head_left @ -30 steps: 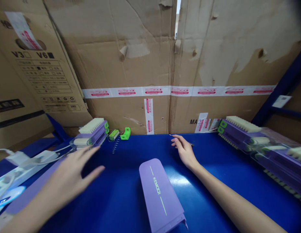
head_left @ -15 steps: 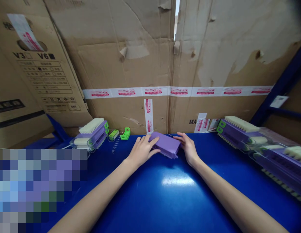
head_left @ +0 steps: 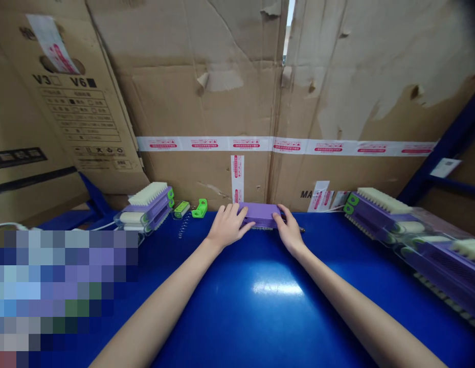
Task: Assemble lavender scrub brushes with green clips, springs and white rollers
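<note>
Coiled metal spring point(head_left: 184, 225) and bright-green plastic bracket point(head_left: 199, 208) lie left of the left hand point(head_left: 226, 225), whose fingers and thumb grip the left end of a purple rectangular plastic piece point(head_left: 259, 212). That piece sits between both hands, near the blue table's point(head_left: 237, 306) back edge, close to the brown cardboard wall point(head_left: 206, 107). The right hand's point(head_left: 290, 228) fingers and thumb hold its right end. Bare blue surface spreads between the forearms.

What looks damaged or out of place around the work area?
The brown cardboard backdrop looks worn: its surface is peeled on the upper right, with small torn flaps. A thin metal coil spring lies loose on the blue tabletop, beside the bright green plastic bracket.
</note>
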Motion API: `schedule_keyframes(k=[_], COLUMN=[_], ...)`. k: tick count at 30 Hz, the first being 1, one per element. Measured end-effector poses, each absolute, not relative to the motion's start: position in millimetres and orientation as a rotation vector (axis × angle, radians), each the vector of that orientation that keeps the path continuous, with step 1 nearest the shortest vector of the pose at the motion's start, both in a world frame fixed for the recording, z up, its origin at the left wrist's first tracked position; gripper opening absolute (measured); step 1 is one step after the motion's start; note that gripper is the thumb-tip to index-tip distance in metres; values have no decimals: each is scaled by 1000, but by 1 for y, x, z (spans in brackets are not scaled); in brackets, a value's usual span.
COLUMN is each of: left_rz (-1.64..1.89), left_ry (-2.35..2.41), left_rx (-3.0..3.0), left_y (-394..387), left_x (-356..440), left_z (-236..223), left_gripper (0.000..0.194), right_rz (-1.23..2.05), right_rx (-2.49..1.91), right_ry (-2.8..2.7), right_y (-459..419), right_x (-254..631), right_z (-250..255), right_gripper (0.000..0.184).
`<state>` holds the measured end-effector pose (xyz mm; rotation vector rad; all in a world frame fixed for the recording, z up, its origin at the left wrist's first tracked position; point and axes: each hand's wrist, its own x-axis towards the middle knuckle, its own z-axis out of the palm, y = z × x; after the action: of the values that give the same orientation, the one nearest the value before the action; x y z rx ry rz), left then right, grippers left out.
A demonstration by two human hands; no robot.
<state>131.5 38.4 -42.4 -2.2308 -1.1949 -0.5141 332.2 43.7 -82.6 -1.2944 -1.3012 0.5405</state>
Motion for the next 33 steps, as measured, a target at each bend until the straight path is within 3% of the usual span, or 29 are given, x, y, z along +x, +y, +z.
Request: schedule_keyframes(k=[9,17,25,33], left_rz=[-556,-374,-432,-733], left_ry=[-1644,-1620,-1469,-1177], left_rx=[-1755,-1890,-2068,-2103], left_y=[61,64,58,47], left_x=[65,53,67,84], left_z=[-50,-64,-63,-64], left_gripper=[41,28,24,39], right_rz=[599,550,188,-194], right_rx=[-1225,-1256,-1268,-1217], right_ry=[-1310,-1389,-1608,-1911], right_y=[37,30,20,10], right_x=[332,330,326,321], right_z=[-83,-81,-77,-76], right_gripper=[52,53,54,54])
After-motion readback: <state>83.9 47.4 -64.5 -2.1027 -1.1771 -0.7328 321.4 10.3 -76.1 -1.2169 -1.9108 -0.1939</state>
